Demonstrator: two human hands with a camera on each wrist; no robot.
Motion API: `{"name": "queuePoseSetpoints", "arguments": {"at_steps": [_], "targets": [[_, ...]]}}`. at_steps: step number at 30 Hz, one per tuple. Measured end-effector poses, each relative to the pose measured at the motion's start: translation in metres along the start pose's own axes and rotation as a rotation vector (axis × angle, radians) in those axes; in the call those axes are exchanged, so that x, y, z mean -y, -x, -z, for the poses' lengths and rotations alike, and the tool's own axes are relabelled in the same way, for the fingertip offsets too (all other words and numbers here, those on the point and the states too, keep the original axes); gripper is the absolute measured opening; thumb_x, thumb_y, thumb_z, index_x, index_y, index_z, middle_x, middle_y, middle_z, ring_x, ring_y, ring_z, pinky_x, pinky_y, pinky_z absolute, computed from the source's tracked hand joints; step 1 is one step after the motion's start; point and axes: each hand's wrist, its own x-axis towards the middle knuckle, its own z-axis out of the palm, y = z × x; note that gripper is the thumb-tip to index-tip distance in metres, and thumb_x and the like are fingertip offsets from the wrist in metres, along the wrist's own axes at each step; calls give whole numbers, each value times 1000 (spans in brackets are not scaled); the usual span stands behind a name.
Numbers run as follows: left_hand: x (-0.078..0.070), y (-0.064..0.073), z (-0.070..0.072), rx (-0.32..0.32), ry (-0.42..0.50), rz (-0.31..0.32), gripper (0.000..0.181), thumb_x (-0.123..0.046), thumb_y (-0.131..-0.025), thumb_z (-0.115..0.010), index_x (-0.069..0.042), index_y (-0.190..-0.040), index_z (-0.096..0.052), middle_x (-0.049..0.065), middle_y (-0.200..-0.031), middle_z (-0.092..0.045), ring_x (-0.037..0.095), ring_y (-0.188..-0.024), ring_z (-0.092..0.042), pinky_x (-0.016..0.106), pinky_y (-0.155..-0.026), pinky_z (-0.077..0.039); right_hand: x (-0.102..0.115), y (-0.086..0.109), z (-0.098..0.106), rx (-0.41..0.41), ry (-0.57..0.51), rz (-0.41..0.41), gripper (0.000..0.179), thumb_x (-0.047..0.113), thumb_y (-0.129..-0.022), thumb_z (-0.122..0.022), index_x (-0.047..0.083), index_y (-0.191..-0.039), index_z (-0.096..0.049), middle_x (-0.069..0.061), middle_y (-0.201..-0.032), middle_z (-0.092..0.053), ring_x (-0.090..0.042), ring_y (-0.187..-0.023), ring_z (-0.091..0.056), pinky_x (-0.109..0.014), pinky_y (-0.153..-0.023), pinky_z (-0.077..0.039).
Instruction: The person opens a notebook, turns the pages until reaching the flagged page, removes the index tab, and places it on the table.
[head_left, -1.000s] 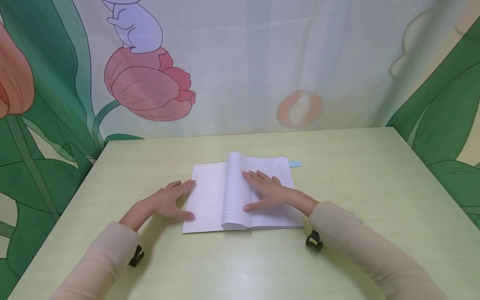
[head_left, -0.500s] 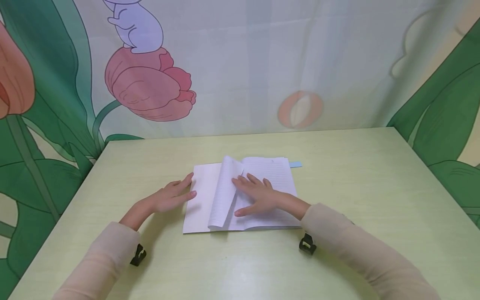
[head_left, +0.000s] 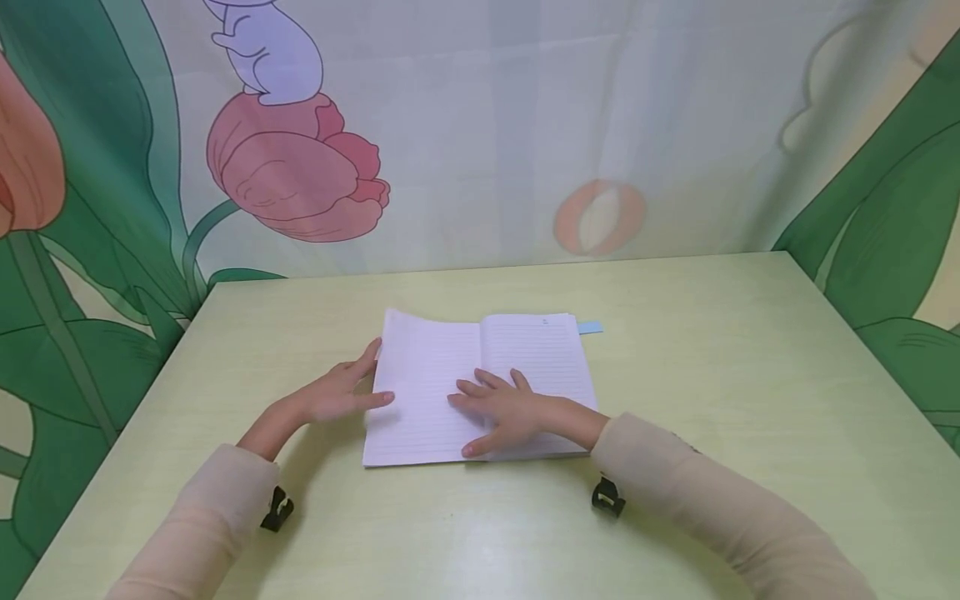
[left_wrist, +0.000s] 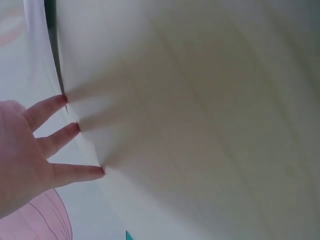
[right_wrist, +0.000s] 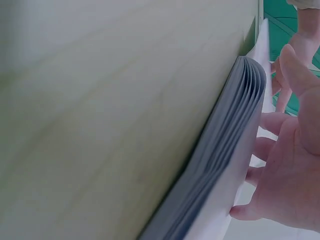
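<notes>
Right hand [head_left: 506, 412]: fingers spread wide, resting on the notebook [head_left: 431, 358] across its centre fold. Left hand [head_left: 333, 396]: fingers straight, apart, at the notebook's left edge. Notebook: lined, lying open on the table [head_left: 480, 533] (left page's far corner curling up). Blue tab [head_left: 591, 327]: protruding, far right edge.
</notes>
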Motion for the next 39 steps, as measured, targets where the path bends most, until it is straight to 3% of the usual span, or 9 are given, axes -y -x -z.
{"name": "queuePoseSetpoints", "arguments": {"at_steps": [4,9,12,19,27,39], "targets": [[3,0,-3,15,-114,-8,108,-50,-74,-69,-5,-146,-1,19,-145,-24,40,-131,-19,54,-102,-19,0,0,0,2,-4,8,76,55,-83,-55,23,-145,-25,0,-151,-12,-23,-138,2,-58,-102,3],[3,3,-5,50,-254,-41,95,-44,-71,-73,-2,-142,-27,20,-146,-23,44,-130,-17,58,-100,-20,-4,4,2,-7,-6,14,75,50,-85,-55,19,-145,-25,-4,-151,-11,-24,-138,2,-57,-103,1],[1,4,-5,57,-297,-32,92,-43,-70,-74,-3,-141,-31,20,-146,-21,43,-131,-16,60,-98,-21,-10,6,5,-26,-7,6,73,47,-86,-56,17,-145,-25,-7,-151,-10,-25,-138,2,-58,-103,-2],[0,4,-5,57,-304,-28,92,-42,-70,-75,-3,-141,-30,20,-146,-21,43,-130,-16,65,-95,-20,-33,11,9,-76,-19,-41,77,45,-87,-55,13,-146,-19,-13,-151,-4,-31,-137,3,-62,-100,-6],[2,3,-6,60,-305,-19,93,-44,-70,-75,-4,-141,-30,20,-147,-19,43,-131,-16,67,-94,-19,-61,19,16,-108,-55,-160,78,43,-88,-53,9,-146,-14,-17,-150,-2,-35,-136,2,-63,-99,-5],[-1,5,-4,57,-305,-27,92,-43,-70,-75,-3,-141,-31,20,-146,-20,43,-130,-17,67,-93,-19,-99,23,27,-150,-24,-302,89,48,-85,-55,1,-145,-10,-25,-148,-3,-41,-134,0,-67,-96,-8]]}}
